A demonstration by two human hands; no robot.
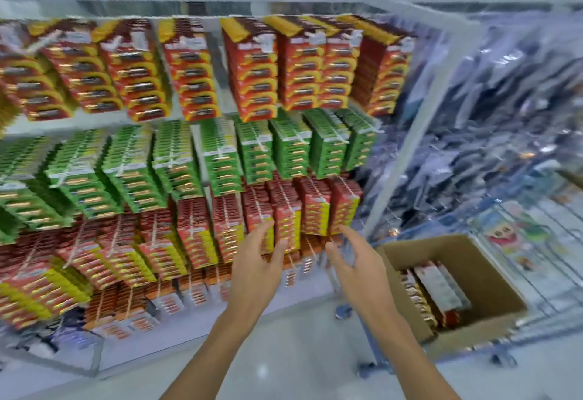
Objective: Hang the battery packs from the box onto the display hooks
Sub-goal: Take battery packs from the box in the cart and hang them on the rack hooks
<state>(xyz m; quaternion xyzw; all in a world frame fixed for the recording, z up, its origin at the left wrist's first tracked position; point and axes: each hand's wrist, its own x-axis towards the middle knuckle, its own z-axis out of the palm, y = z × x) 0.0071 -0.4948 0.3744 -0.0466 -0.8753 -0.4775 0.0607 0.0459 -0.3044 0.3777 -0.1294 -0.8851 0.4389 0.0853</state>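
The left hand (257, 262) and the right hand (355, 265) are both raised side by side in front of the display, apart from each other, with the fingers spread and loosely bent. Neither hand holds anything. The left fingertips lie over the lower edge of a column of red-and-yellow battery packs (285, 213); whether they touch it cannot be told through the blur. The right index finger points up toward the next column of red packs (345, 204), just below its bottom edge.

These columns belong to the lower rows of a rack that is packed tight. Above them hangs a row of green packs (220, 160), and above that a top row of red packs with yellow arcs (252, 74). The display hooks (262, 146) are mostly buried under the packs, and only blurred white tips show at the front of the columns. A white frame (419, 122) edges the rack on its right side.

To the right of the right hand, and lower, stands an open cardboard box (492, 273). More battery packs (437, 289) stand on edge inside it, against its left wall. The box rests on a wire cart (552, 242) with a blue frame. Beyond the white frame hang blurred goods in clear plastic bags (504, 100). A glossy pale floor (299, 352) lies beneath the forearms.
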